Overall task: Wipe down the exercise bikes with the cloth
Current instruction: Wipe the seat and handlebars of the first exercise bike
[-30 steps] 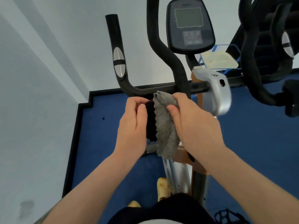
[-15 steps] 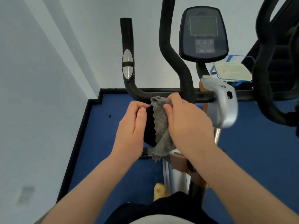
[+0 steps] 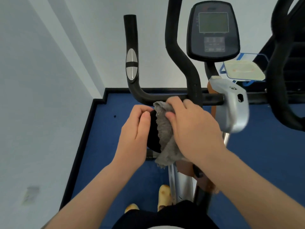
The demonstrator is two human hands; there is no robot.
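Note:
An exercise bike stands in front of me, with black handlebars (image 3: 132, 47) and a dark console (image 3: 213, 30). Its black saddle (image 3: 153, 129) is mostly covered by my hands. My left hand (image 3: 133, 134) grips the saddle's left edge, fingers curled over it. My right hand (image 3: 194, 128) presses a grey cloth (image 3: 165, 134) onto the top of the saddle, fingers curled into the fabric. The cloth's lower end hangs off the saddle's near side.
A white wall rises on the left, meeting blue carpet (image 3: 105, 146) with a black skirting. A second bike's black frame (image 3: 279, 63) stands at the right. The silver post housing (image 3: 234, 106) sits right of my hands. My yellow shoes (image 3: 163, 194) are below.
My right hand has slid the cloth forward along the saddle toward the handlebar stem. My left hand has kept its hold. My view has shifted slightly.

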